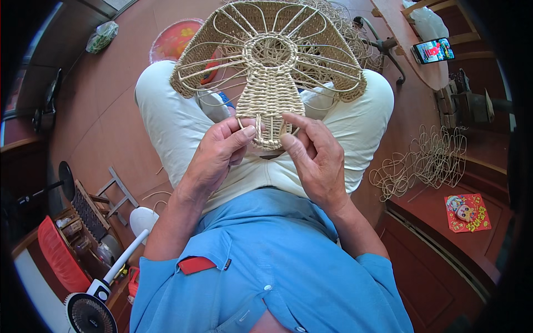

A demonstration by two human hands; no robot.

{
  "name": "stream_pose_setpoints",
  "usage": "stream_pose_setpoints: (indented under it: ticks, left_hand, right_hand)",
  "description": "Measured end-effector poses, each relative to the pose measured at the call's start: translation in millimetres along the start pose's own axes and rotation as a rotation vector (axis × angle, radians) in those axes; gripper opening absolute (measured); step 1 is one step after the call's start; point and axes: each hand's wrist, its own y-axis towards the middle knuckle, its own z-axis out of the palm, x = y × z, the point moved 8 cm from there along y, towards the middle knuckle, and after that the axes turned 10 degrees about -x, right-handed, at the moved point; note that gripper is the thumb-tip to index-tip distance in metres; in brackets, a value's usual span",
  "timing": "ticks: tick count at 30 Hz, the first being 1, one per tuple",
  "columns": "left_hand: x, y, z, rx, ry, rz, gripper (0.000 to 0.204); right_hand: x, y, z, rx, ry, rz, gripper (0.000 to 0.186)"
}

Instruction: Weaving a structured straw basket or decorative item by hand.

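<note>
A pale tan woven piece (268,89) lies across my lap, with a fan of looped rods round a woven ring at the top and a narrower woven lower end. My left hand (225,150) pinches the left side of that lower end, where twisted strands cross open rods. At the right side, my right hand (316,158) has its fingers curled on the edge and strands, index finger raised toward the weave, thumb lower down.
Coiled cord (344,28) and a pink-red basin (169,41) lie beyond my knees. A phone (434,50) rests on a wooden board at right, above wire bundles (422,164). A white fan (91,312), red plastic tray (58,255) and small stools sit at left.
</note>
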Motion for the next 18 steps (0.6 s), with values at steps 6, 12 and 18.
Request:
stream_pose_setpoints:
  ticks: [6,12,18]
  left_hand:
    - [0.9,-0.8,0.1,0.006,-0.005,0.002,0.028]
    - [-0.1,-1.4,-0.3,0.017,-0.008,-0.009,0.03]
    - [1.5,-0.9,-0.1,0.022,-0.035,0.002,0.029]
  right_hand:
    - [-17.0,0.4,-14.8,-0.17,0.363,0.211,0.024]
    - [-39.7,-17.8,3.5,-0.024,0.547,0.444,0.036]
    - [-39.4,-25.8,26.9,0.019,0.902,0.699,0.053]
